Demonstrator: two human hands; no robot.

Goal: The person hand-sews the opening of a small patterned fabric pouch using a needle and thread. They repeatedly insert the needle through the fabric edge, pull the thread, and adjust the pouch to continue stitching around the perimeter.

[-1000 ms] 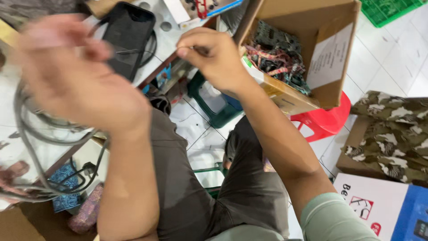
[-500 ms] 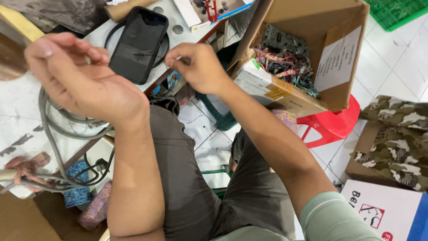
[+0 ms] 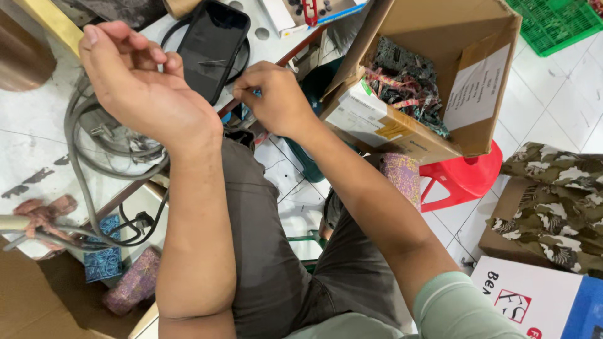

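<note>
Fingers of the left hand curl half-closed, while the right hand pinches something too small to identify.

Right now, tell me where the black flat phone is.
In the head view, the black flat phone lies upper left on the white table, between the left hand and right hand.

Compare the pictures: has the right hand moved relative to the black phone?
Yes. The right hand has come closer to the black phone, away from the cardboard box.
</note>
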